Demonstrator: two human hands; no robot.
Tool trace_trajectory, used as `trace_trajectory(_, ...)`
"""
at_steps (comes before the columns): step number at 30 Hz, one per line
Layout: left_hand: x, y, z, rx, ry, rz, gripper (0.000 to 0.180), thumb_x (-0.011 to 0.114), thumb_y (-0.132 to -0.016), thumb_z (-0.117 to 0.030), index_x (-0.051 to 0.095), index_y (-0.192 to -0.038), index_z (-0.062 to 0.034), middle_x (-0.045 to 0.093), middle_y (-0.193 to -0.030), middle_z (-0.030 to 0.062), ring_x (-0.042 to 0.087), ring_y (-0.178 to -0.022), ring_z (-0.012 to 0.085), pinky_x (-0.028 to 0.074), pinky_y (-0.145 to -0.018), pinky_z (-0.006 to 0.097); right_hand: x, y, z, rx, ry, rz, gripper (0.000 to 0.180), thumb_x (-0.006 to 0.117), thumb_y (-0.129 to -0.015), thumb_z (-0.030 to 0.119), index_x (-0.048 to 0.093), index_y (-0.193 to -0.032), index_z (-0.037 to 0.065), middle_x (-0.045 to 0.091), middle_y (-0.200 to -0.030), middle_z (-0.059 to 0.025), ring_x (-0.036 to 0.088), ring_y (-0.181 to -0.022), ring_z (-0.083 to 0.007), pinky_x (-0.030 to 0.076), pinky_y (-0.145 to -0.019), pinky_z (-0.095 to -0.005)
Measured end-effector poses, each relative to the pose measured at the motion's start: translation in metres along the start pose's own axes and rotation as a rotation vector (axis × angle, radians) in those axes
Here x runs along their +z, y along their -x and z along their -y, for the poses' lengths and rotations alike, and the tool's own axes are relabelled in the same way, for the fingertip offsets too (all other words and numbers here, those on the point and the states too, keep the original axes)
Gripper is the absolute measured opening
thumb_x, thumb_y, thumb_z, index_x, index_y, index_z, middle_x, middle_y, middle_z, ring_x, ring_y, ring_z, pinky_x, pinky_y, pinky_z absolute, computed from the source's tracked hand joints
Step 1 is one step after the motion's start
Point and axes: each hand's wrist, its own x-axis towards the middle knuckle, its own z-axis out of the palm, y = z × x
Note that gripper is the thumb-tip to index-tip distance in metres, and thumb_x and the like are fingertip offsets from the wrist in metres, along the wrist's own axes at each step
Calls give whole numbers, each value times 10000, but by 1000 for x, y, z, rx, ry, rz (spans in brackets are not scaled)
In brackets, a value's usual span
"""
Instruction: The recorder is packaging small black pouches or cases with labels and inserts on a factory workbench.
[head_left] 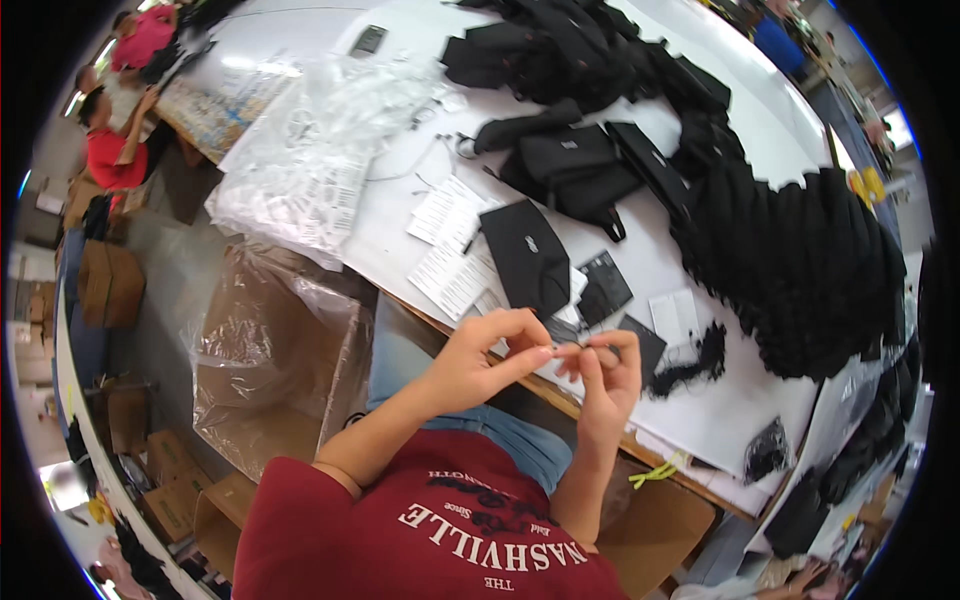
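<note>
Above the table edge (600, 420), left hand (480, 360) and right hand (610, 375) pinch fingertips together.

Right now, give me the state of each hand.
Left hand: pinched shut on a small dark item, too small to identify.
Right hand: pinching the same item.

Matt black cloth pouches (528, 255), crinkly clear plastic bags (300, 160), smooth white tabletop (700, 400).

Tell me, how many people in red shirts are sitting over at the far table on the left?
1 that I can clearly see: a person in a red shirt at the far left table. A person in a pink top sits further up. Others may be hidden beyond the rim.
</note>
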Motion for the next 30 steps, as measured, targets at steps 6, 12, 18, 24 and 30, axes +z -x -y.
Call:
trace_trajectory(6,9,-5,-1,35,-149,6,77,657,-831,-115,622,-807,-51,507,-628,3,427,-593,130,353,-572,272,6,3,-9,-21,-32,-151,75,635,-891,38,574,-863,5,634,-838,-65,557,-733,-86,433,-673,-214)
trace_trajectory(12,10,-2,5,4,-197,71,100,663,-823,-128,606,-780,-59,478,-598,2,386,-576,127,323,-567,272,3,6,-9,3,-79,-113,71,660,-869,21,601,-847,-12,611,-847,-49,558,-753,-90,439,-695,-215)
trace_trajectory(18,6,-6,1,74,-308,177,113,682,-815,-122,607,-771,-49,473,-592,7,393,-575,128,323,-555,276,-3,6,-5,83,-27,-62,109,683,-859,46,599,-809,-2,595,-795,-27,545,-716,-73,431,-635,-203)
trace_trajectory(24,4,-10,10,-36,-136,97,115,751,-765,-108,660,-782,-41,487,-611,-8,396,-556,90,333,-536,245,-4,4,0,64,18,-15,136,691,-853,49,587,-779,4,581,-758,-17,527,-684,-62,410,-614,-200)
trace_trajectory(30,4,-11,17,-21,-49,81,121,758,-757,-99,660,-782,-32,508,-618,-14,396,-560,64,325,-524,228,-1,4,-3,-15,130,-25,136,698,-847,56,589,-785,6,574,-738,-15,507,-660,-58,385,-610,-198)
